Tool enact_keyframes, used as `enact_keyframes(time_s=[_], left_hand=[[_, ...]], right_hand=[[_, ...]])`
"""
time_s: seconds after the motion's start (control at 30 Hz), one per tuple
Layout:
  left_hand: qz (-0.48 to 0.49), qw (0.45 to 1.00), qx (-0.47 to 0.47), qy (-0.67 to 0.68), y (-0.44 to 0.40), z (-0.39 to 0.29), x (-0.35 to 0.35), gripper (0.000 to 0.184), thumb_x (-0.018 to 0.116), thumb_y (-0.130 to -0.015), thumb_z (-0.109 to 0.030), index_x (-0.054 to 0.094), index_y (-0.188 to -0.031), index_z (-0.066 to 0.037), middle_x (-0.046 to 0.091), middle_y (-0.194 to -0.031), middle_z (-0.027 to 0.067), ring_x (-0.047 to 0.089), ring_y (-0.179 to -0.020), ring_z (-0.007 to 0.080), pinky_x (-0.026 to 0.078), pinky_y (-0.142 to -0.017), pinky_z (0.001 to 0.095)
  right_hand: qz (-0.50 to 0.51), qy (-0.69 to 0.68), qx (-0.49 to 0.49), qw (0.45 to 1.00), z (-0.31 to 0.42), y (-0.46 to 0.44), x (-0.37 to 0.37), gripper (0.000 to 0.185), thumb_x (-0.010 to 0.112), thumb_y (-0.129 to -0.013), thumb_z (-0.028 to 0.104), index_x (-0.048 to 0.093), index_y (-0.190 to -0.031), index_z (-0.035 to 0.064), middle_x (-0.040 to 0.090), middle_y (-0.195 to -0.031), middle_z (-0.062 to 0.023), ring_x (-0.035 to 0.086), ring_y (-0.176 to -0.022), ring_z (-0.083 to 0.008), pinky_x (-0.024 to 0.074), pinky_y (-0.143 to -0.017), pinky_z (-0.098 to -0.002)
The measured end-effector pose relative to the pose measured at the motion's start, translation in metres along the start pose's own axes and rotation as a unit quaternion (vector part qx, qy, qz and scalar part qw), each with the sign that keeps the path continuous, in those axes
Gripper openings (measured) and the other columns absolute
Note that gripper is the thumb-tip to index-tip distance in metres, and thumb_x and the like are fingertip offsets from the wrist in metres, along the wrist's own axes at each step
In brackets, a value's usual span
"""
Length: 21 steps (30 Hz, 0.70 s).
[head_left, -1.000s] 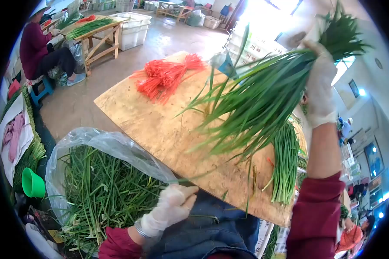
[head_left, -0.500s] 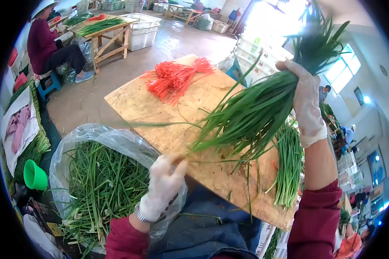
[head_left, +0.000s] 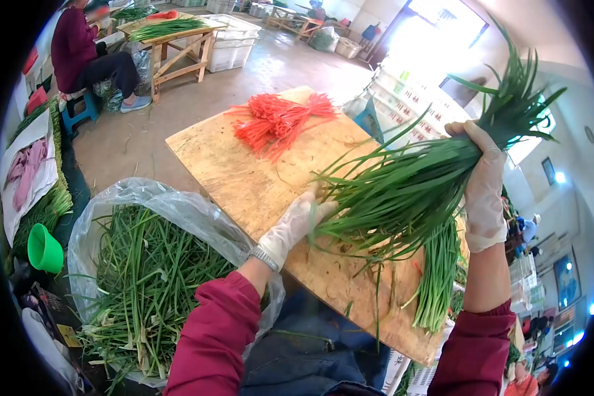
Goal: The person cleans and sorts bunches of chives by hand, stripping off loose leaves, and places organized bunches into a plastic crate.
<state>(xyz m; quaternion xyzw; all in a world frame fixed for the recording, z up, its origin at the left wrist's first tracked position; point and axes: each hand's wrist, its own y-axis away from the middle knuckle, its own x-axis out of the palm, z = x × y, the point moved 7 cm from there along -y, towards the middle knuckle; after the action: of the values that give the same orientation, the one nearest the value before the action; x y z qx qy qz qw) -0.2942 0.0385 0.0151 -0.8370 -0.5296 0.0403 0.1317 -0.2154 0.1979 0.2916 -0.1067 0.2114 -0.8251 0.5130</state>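
Observation:
My right hand (head_left: 485, 181), in a pale glove, is wrapped round a large bunch of green garlic chives (head_left: 402, 185), raised above the right side of a wooden board. The leaves fan out down and to the left. At their tips is my gloved left hand (head_left: 296, 221), thumb and fingers closed on some of the leaf ends; exactly how many is hidden. A smaller bundle of chives (head_left: 439, 280) lies on the board's right edge, below the held bunch. Loose leaf scraps are on the wooden board (head_left: 244, 191).
Red ties (head_left: 277, 122) lie in a pile at the board's far side. Left of the board stands a clear plastic bag (head_left: 86, 247) full of loose leaves. A green cup (head_left: 45, 249) is farther left. A seated person (head_left: 79, 53) works at another wooden table (head_left: 178, 49).
My left hand has moved up and right from the board's near edge to the leaf tips. My right hand has shifted slightly right and down, tilting the bunch flatter.

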Motion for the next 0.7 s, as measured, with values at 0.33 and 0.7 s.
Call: enact_keyframes(time_s=[0.33, 0.7], left_hand=[[-0.054, 0.992, -0.051, 0.098, 0.090, -0.108, -0.057, 0.034, 0.052, -0.090, -0.019, 0.056, -0.118, 0.001, 0.062, -0.096, 0.0067, 0.058, -0.085, 0.0104, 0.047, -0.074, 0.0230], [-0.360, 0.875, -0.102, -0.307, 0.255, -0.098, -0.189, 0.014, 0.049, -0.091, -0.011, 0.056, -0.084, -0.001, 0.058, -0.065, 0.0091, 0.052, -0.052, 0.0169, 0.042, -0.049, 0.0307]], right_hand=[[0.042, -0.195, 0.034, 0.979, 0.046, 0.006, 0.008, 0.014, 0.058, -0.084, 0.015, 0.058, -0.081, 0.0010, 0.062, -0.079, -0.0080, 0.062, -0.080, -0.0202, 0.0529, -0.076, -0.0350], [-0.009, -0.305, 0.193, 0.933, -0.097, 0.087, 0.055, 0.015, 0.059, -0.082, 0.017, 0.055, -0.076, 0.0036, 0.057, -0.071, -0.0078, 0.058, -0.067, -0.0217, 0.0516, -0.072, -0.0380]])
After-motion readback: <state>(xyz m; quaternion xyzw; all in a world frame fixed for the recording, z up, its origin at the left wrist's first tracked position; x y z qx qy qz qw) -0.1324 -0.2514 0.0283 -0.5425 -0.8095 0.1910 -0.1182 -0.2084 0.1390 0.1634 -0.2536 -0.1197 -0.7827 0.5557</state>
